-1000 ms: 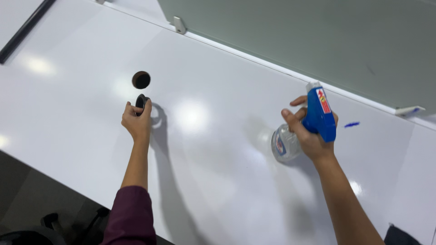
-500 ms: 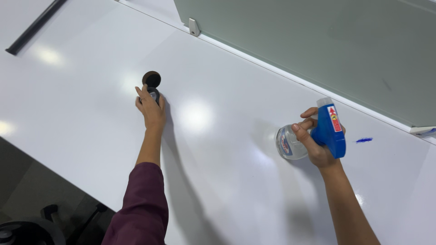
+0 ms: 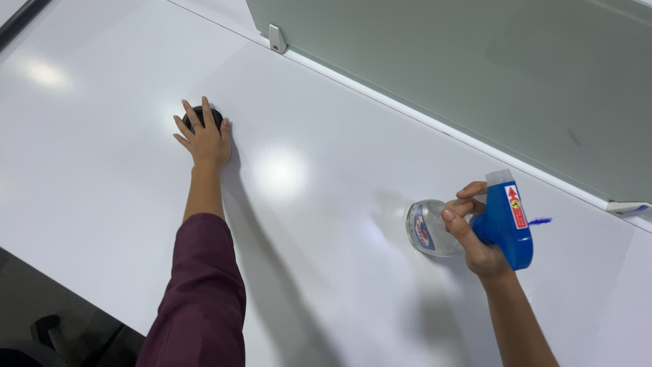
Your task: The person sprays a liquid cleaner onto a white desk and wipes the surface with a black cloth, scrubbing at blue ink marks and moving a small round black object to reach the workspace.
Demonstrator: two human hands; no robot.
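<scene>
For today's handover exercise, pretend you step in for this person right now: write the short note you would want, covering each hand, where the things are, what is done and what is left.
Left hand: flat on the white table, fingers spread over a round black cap set in its surface; not gripping.
Right hand: closed around a spray bottle with a blue trigger head and clear body, lying sideways above the table.
A blue pen mark lies on the table just beyond the bottle, near the frosted glass divider.
Done: bottle in hand.
Left: the mark is not wiped; no cloth in view.
</scene>
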